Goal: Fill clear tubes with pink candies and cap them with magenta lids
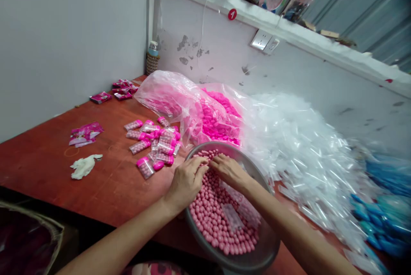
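A grey bowl (271, 253) full of round pink beads (208, 219) stands at the table's front edge, beneath both hands. My left hand (186, 183) is over its left rim, with fingers curled and thumb pressed in; whatever they hold is hidden. Close to it, my right hand (228, 172) reaches down to the beads at the back of the bowl, its fingers drawn together. What lies between those fingertips does not show. A clear plastic container (233, 217) lies on the beads below my right forearm. Several bead-filled clear bottles with pink caps (165, 146) are piled left of the bowl.
Behind the bowl lies a plastic bag of bright pink caps (220, 114). A large heap of clear empty containers (298, 150) covers the right side, with blue pieces (379, 223) beyond. Pink printed packets (85, 133) and a white scrap (85, 166) are on the red table (48, 159).
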